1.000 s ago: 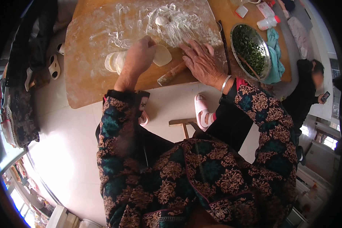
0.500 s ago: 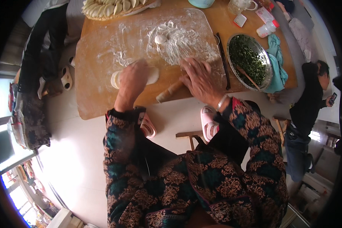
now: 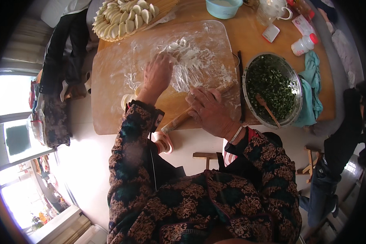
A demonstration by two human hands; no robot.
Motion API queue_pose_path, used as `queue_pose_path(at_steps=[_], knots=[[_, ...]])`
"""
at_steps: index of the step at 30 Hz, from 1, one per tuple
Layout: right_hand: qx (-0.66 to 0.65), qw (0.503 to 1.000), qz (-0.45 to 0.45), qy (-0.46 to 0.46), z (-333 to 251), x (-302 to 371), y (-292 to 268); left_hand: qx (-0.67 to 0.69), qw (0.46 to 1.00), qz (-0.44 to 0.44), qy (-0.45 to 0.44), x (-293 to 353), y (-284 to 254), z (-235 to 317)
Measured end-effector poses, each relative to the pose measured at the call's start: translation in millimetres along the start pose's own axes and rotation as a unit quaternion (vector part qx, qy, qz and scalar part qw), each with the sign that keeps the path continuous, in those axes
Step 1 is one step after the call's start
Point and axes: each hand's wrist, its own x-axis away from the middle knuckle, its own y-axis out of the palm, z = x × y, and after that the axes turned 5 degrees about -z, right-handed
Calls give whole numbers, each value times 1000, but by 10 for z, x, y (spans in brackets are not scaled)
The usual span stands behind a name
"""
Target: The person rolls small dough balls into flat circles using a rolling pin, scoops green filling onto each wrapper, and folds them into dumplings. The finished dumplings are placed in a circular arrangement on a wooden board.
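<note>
My left hand reaches over the floured board, its fingers closed around a small pale dough piece, mostly hidden by them. Under my right hand lies a wooden rolling pin, slanting across the board's near edge, with my fingers wrapped over its middle. Flattened dough wrappers rest beside my left wrist, which partly covers them. Loose flour is spread over the board beyond my hands.
Shaped dumplings fill a round tray at the back left. A metal bowl of chopped greens holds a wooden spatula. Nearby are a dark stick, teal cloth, light-blue bowl, glass jug and red-capped bottle.
My left hand has moved from the wrappers forward and right to the dough piece. My right hand stays on the rolling pin. The whole view has shifted.
</note>
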Motion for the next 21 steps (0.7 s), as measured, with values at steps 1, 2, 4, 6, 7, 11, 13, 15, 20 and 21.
queue_pose_path(at_steps=[1, 2, 4, 6, 7, 11, 13, 15, 20, 21], knots=[[-7, 1000, 4, -2, 15, 15, 0, 12, 1000, 9, -4, -5, 10, 16], [-18, 1000, 14, -5, 21, 23, 2, 25, 999, -10, -23, 2, 7, 38], [-23, 999, 20, -9, 28, 35, 20, 75, 997, -3, -10, 68, -31, 95], [-18, 999, 32, -17, 25, 38, 46, 131, 991, -5, -23, 187, -109, 139], [-9, 999, 36, -17, 24, 28, 60, 165, 986, -1, -32, 277, -143, 172], [5, 1000, 26, -13, 24, 21, 75, 334, 929, -108, -120, 554, -301, 186], [34, 999, 4, -7, 2, 15, 50, 279, 952, -103, -71, 687, -354, 236], [51, 999, -4, -15, -29, 12, 19, 233, 969, -76, -28, 772, -357, 303], [62, 998, -21, -9, -66, 22, -27, 27, 989, -14, 142, 991, -227, 270], [53, 998, -16, 5, -69, 27, -27, 34, 984, -15, 173, 1085, -198, 245]])
